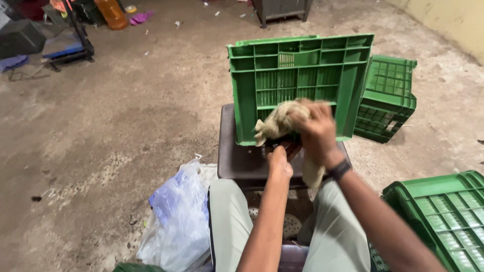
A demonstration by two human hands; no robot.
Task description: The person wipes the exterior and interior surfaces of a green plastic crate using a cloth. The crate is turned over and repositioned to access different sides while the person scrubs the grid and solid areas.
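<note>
A green plastic crate [297, 80] stands on its side on a dark brown stool [242, 161] in front of me. My right hand [315, 133] is closed on a beige cloth [277, 121] and presses it against the crate's lower face; the hand is blurred. Part of the cloth hangs below my right wrist. My left hand [280, 161] sits at the crate's bottom edge, just under the cloth, fingers curled against the crate; I cannot tell if it grips it. A dark band circles my right wrist.
A second green crate [388, 98] lies tipped behind the first. A third green crate [443, 211] sits at my right knee. A clear and blue plastic bag [176, 216] rests by my left leg. Clutter, an orange bottle [112, 12] and a metal frame line the far concrete floor.
</note>
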